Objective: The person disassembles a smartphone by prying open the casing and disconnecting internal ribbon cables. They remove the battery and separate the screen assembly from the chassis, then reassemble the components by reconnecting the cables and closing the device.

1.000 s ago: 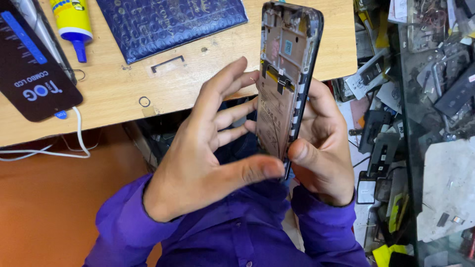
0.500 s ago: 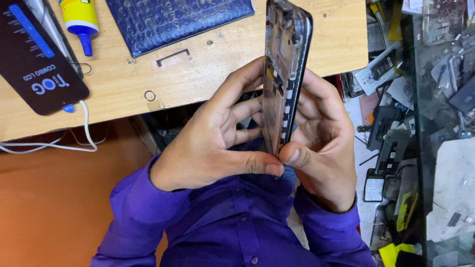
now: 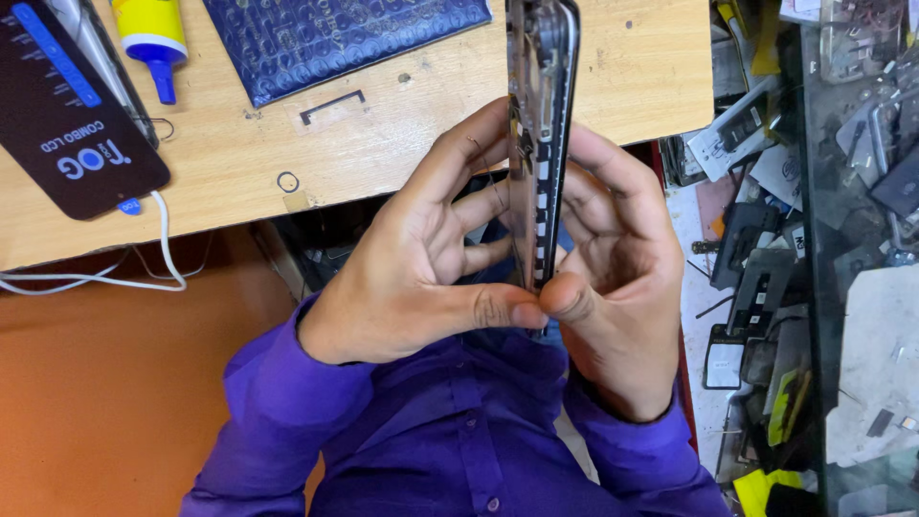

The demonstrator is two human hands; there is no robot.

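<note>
Both hands are holding an opened phone frame (image 3: 539,144) edge-on to the camera, upright, over the near edge of the wooden tabletop (image 3: 402,144) and above the person's lap. The left hand (image 3: 421,258) is pressing against the frame's left face, its fingers spread along it and its thumb pinching the lower end. The right hand (image 3: 617,278) is cupping the opposite face, its thumb meeting the left thumb at the bottom of the frame (the two thumb tips are touching). Inner parts are showing along the frame's exposed edge, too small to tell apart. On the tabletop, a blue padded pouch (image 3: 345,38) is lying at the far edge, a yellow bottle with a blue nozzle (image 3: 153,38) is lying near the far left corner, and a dark flat box (image 3: 67,124) is overhanging the left part of the near edge. A white cable (image 3: 144,258) is hanging below it. Loose phone parts (image 3: 766,287) are lying well apart, right of the tabletop.
</note>
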